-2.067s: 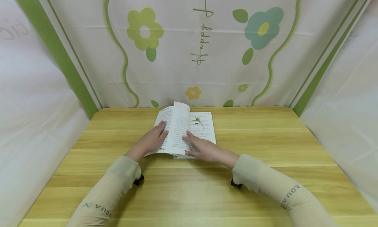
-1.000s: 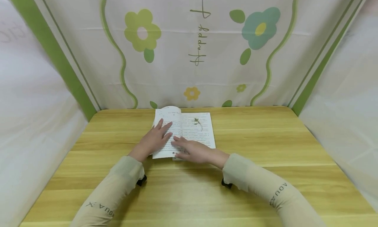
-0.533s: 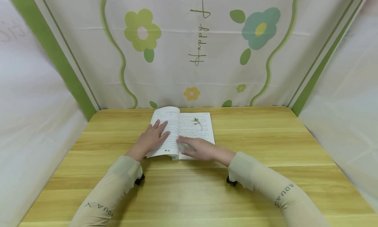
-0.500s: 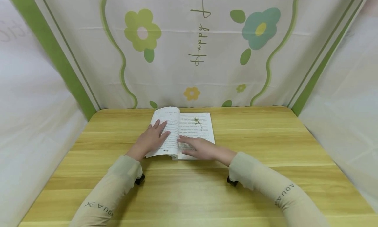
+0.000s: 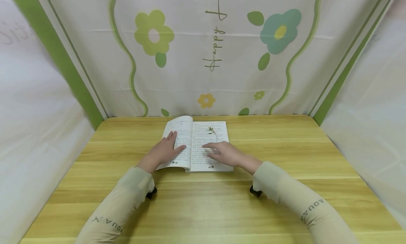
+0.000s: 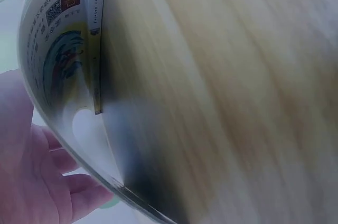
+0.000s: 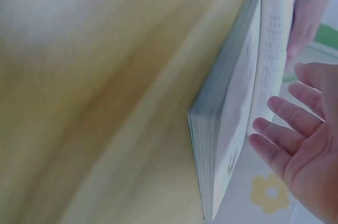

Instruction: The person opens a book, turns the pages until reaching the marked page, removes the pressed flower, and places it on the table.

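An open book (image 5: pixel 198 166) lies at the far middle of the table, its printed left page (image 5: pixel 185 131) curving up toward the spine. My left hand (image 5: pixel 160 153) rests on that left page with fingers extended. In the left wrist view, the bent left half of the book (image 6: pixel 58 92) shows its coloured cover flap, and the hand sits behind it. Over the right page hovers my right hand (image 5: pixel 226 153), holding nothing; the right wrist view shows its fingers (image 7: pixel 288 115) loosely spread, apart from the paper. A small dried plant sprig (image 5: pixel 211 130) lies on the upper right page.
The wooden table (image 5: pixel 203 208) runs back to a white cloth backdrop (image 5: pixel 190 74) with printed flowers, close behind the book. Cloth walls (image 5: pixel 374 106) stand on both sides. Each wrist carries a small black device (image 5: pixel 255 191).
A raised leaf has come down onto the left side, showing the whole right page. My right hand has moved from near the spine rightward over the right page; my left hand has stayed on the left page.
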The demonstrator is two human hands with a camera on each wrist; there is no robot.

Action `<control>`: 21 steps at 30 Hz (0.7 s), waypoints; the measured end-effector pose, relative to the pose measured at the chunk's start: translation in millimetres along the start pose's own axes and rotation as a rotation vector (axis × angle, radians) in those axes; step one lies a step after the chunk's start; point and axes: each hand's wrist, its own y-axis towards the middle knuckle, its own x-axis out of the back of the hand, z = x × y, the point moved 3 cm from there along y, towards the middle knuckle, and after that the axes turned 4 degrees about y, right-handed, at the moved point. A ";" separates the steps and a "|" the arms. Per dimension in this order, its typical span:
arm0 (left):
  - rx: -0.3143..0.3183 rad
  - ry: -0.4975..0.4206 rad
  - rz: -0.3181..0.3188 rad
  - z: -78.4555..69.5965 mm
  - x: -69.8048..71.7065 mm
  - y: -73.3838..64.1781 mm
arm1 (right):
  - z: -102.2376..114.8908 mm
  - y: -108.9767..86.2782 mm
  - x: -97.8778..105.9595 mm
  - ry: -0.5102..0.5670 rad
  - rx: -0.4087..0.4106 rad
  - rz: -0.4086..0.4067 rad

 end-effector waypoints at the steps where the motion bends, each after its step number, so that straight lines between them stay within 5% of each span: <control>1: -0.003 -0.004 0.005 0.6 -0.4 -0.7 | -2.1 0.0 2.4 0.008 -0.015 -0.017; 21: -0.030 -0.098 0.088 11.9 1.5 -2.9 | -55.1 16.8 33.0 0.175 -0.283 -0.180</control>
